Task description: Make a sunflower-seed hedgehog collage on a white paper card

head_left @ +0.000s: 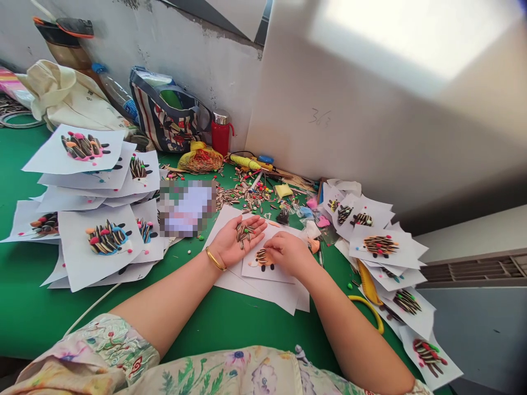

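My left hand (pixel 235 240) lies palm up with its fingers stretched out, and striped sunflower seeds (pixel 246 233) rest loose on it. Just right of it, my right hand (pixel 291 253) bends over a hedgehog picture (pixel 262 258) on white paper. Its fingertips are pinched at the hedgehog's back; whether a seed is between them is hidden. The hedgehog has an orange clay body, dark feet and some seeds set on its back. Beneath it lie more white sheets (pixel 242 282) on the green table (pixel 197 323).
Finished-looking hedgehog cards are stacked at left (pixel 109 247) and fanned out at right (pixel 376 244). Behind my hands spreads a pile of seeds and small coloured balls (pixel 255 189). A red flask (pixel 221 134) and a striped bag (pixel 164 112) stand by the wall. Yellow-handled scissors (pixel 370 307) lie right.
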`<state>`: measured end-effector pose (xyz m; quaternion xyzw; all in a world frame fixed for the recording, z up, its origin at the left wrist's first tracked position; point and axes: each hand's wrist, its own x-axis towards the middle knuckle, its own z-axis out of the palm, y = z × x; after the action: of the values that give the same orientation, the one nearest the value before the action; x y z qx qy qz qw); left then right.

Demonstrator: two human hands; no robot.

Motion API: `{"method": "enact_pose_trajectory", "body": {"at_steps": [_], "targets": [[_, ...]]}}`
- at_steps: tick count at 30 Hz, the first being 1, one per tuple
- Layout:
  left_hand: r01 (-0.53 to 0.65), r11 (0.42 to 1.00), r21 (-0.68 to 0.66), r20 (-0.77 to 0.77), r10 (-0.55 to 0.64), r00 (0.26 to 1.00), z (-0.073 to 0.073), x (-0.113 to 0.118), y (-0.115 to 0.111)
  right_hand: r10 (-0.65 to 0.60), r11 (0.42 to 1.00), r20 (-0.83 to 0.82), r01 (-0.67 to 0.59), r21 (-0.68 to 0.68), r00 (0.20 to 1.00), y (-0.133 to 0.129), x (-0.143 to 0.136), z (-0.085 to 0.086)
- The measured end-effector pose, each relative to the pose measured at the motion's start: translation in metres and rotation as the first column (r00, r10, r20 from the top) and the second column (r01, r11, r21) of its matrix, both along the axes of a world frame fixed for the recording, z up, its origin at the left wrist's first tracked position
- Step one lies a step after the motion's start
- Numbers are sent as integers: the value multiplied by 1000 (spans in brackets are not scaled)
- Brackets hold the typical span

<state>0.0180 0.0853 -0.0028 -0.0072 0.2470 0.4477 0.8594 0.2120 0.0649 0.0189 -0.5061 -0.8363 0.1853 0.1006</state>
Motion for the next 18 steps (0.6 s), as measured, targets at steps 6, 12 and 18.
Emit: {"method": "enact_pose_trajectory", "body": {"at_steps": [6, 12, 18], "targets": [[44, 998, 41, -2, -44, 999, 0, 0, 0, -42, 987, -146, 63, 146, 988, 7, -22, 19], [53, 999, -6, 30, -53, 998, -2, 2, 2, 27, 983, -3, -26, 182, 1000, 23, -51, 17], [32, 999, 29, 45, -34, 998, -3, 2, 1, -10, 987, -57, 19, 161, 998, 25, -45, 19]]}}
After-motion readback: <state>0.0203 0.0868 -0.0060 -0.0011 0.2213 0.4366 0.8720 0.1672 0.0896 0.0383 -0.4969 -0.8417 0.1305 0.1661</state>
